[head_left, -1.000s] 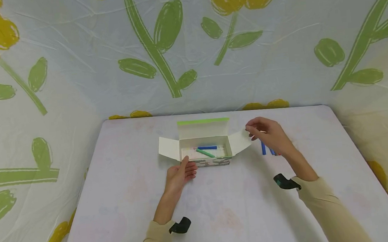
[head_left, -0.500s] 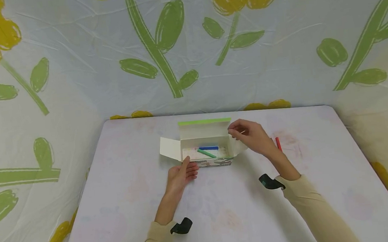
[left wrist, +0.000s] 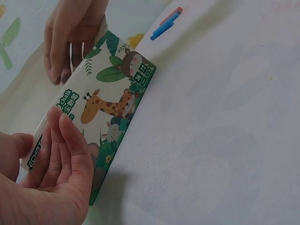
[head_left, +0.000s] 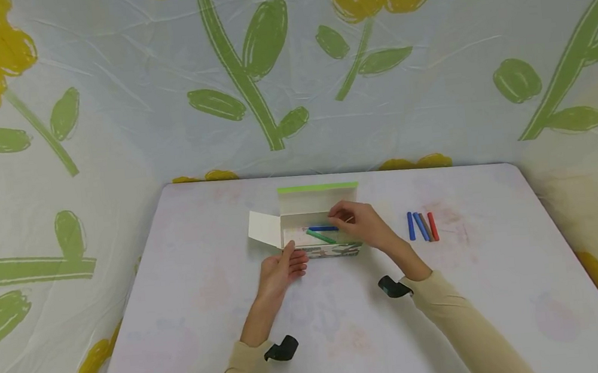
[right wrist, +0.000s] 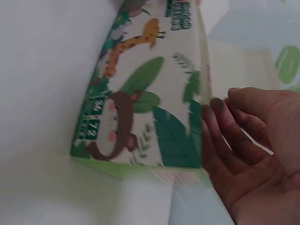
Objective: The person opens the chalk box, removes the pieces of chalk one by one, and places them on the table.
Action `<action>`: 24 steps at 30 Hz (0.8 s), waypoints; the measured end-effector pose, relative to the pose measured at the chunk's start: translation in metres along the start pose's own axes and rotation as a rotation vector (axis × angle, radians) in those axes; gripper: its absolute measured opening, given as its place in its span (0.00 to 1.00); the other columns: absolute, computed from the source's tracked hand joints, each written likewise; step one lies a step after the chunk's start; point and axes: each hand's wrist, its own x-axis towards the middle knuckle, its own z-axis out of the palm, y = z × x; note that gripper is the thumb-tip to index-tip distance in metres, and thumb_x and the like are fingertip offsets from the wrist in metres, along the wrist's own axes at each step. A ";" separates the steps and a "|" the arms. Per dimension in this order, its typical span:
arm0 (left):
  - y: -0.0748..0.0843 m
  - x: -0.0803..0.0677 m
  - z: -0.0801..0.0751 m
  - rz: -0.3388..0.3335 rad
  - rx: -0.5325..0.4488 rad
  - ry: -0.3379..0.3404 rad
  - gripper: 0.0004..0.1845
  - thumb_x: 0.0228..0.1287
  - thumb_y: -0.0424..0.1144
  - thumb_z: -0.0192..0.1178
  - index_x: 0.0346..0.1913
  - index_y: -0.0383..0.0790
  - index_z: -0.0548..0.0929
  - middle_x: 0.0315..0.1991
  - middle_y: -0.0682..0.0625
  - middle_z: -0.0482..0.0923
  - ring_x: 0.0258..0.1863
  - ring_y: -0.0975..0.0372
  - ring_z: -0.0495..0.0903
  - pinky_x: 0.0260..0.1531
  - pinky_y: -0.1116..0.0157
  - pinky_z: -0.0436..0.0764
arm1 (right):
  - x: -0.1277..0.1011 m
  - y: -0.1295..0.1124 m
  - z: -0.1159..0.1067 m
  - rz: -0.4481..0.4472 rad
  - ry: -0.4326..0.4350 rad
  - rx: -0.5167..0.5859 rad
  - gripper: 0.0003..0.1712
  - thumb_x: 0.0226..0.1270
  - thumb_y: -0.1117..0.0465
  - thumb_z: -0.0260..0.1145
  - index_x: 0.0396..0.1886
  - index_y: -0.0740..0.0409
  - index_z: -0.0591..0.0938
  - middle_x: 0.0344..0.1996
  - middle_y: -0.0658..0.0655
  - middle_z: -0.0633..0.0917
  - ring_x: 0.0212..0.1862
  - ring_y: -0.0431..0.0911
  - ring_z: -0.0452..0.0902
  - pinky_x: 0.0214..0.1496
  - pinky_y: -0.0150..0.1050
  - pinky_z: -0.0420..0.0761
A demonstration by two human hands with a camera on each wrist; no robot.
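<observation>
Head view: the right hand (head_left: 363,223) has moved left, over the open box (head_left: 332,251), so the work now looks to be inside it, near the blue stick (head_left: 322,228) and green stick (head_left: 320,236). Left wrist: the left hand (left wrist: 58,176), fingers nearly straight, touches the box's front. Right wrist: the right hand's fingers bend by its top edge (I can't tell if they hold anything).
</observation>
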 end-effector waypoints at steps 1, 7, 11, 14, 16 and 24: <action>0.000 0.000 0.000 -0.002 -0.001 0.001 0.30 0.76 0.52 0.60 0.49 0.20 0.82 0.34 0.46 0.87 0.30 0.65 0.83 0.35 0.70 0.84 | 0.001 0.002 0.004 -0.004 -0.008 0.000 0.08 0.72 0.67 0.68 0.46 0.67 0.85 0.39 0.61 0.88 0.42 0.51 0.84 0.49 0.48 0.86; 0.001 0.000 0.001 -0.006 -0.007 0.011 0.29 0.77 0.50 0.60 0.49 0.19 0.81 0.34 0.47 0.87 0.30 0.65 0.83 0.34 0.70 0.84 | 0.008 0.003 0.018 -0.042 -0.045 -0.011 0.05 0.71 0.70 0.68 0.42 0.69 0.85 0.35 0.60 0.88 0.39 0.50 0.84 0.45 0.46 0.86; 0.001 0.001 0.000 -0.006 -0.007 0.014 0.29 0.77 0.51 0.60 0.49 0.19 0.81 0.34 0.47 0.87 0.30 0.65 0.83 0.35 0.69 0.84 | 0.013 0.005 0.024 -0.108 -0.093 -0.049 0.04 0.69 0.73 0.67 0.40 0.71 0.84 0.33 0.61 0.88 0.35 0.47 0.84 0.40 0.42 0.85; 0.001 0.000 0.000 -0.006 -0.005 0.018 0.28 0.77 0.50 0.60 0.49 0.20 0.82 0.34 0.47 0.87 0.30 0.65 0.83 0.36 0.69 0.84 | 0.015 0.003 0.028 -0.112 -0.139 -0.113 0.04 0.68 0.72 0.67 0.40 0.71 0.85 0.34 0.60 0.87 0.35 0.44 0.82 0.40 0.40 0.83; 0.001 0.000 0.000 -0.004 -0.002 0.017 0.28 0.77 0.50 0.60 0.49 0.20 0.82 0.34 0.46 0.87 0.30 0.65 0.83 0.36 0.69 0.84 | 0.017 0.002 0.030 -0.078 -0.163 -0.147 0.04 0.69 0.72 0.68 0.40 0.70 0.85 0.34 0.60 0.87 0.36 0.45 0.82 0.41 0.42 0.83; 0.002 -0.001 0.001 -0.003 0.004 0.008 0.29 0.77 0.51 0.59 0.50 0.19 0.81 0.35 0.46 0.87 0.31 0.65 0.83 0.35 0.70 0.84 | 0.023 0.006 0.038 0.062 -0.186 -0.240 0.06 0.67 0.71 0.70 0.42 0.69 0.87 0.40 0.62 0.88 0.42 0.52 0.84 0.48 0.48 0.83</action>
